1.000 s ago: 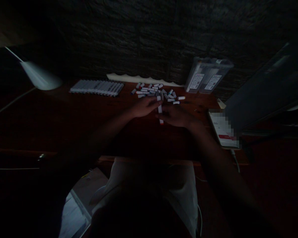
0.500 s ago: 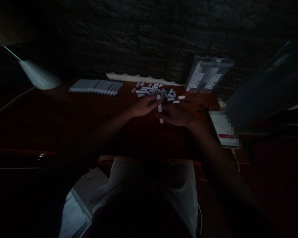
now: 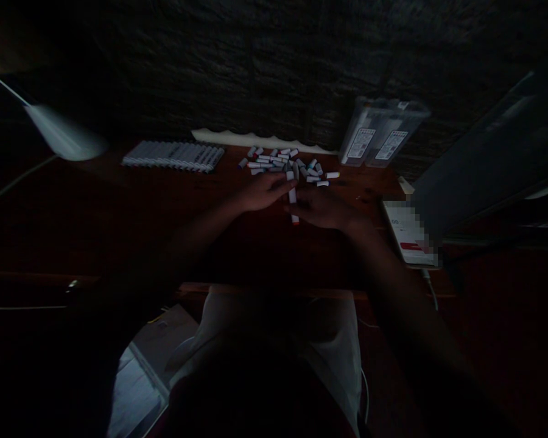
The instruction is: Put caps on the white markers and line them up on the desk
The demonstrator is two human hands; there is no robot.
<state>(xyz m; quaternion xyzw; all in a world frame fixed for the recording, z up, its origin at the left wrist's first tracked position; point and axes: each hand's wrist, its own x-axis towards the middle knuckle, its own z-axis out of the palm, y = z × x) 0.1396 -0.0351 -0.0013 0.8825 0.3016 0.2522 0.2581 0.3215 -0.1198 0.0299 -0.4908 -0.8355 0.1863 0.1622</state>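
Both hands meet at a white marker [image 3: 293, 196] with a red lower end, held above the wooden desk. My left hand [image 3: 265, 190] closes on its upper part, thumb across the barrel. My right hand [image 3: 322, 207] grips it lower down from the right side. Just beyond my fingers lies a loose heap of short marker caps [image 3: 265, 159], white with various coloured ends. To the left, a row of capless-looking markers [image 3: 173, 156] lies side by side. The light is dim, so fine finger detail is hard to make out.
Two clear plastic cases [image 3: 377, 134] with labels stand by the brick wall at the back right. A pixelated tablet-like device [image 3: 397, 222] with a cable lies at the right edge. A lamp [image 3: 66, 137] hangs over the left side of the wooden desk [image 3: 95, 225].
The camera view has shifted slightly. Both hands keep their grip on the marker, with hardly any visible movement.
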